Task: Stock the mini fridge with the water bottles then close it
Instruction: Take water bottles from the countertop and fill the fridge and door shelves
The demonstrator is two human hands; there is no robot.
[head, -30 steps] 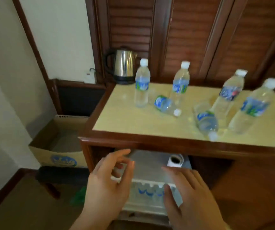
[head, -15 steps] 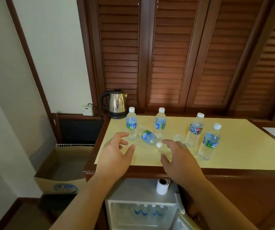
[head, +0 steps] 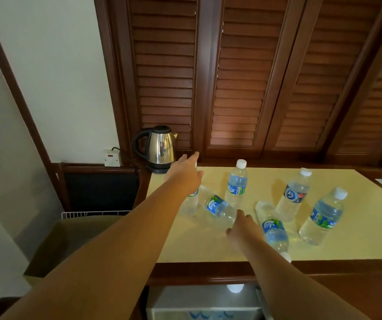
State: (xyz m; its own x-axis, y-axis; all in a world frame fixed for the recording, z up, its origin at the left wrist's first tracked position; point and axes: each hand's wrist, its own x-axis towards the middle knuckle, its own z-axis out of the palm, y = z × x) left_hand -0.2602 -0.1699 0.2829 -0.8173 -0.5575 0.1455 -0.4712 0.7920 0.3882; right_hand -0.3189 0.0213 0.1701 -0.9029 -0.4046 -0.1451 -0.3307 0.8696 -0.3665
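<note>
Several clear water bottles are on the yellow cabinet top [head: 358,245]. Three stand upright at the middle and right [head: 237,185] [head: 294,195] [head: 324,218], and one lies near the front edge [head: 274,234]. My left hand [head: 184,175] stretches, fingers apart, over the top of the leftmost upright bottle [head: 190,203]. My right hand [head: 243,228] rests on the cap end of another lying bottle [head: 217,206]; its fingers are hidden. The mini fridge [head: 197,299] sits under the cabinet top, with blue labels showing inside.
A steel kettle [head: 161,146] stands at the back left corner next to a wall socket [head: 112,158]. A cardboard box [head: 70,245] and a wire rack [head: 93,213] sit on the floor at the left. Louvred wooden doors [head: 238,77] rise behind.
The view has lifted from the open fridge to the cabinet top. Both hands have moved up and forward from the fridge front onto the bottles.
</note>
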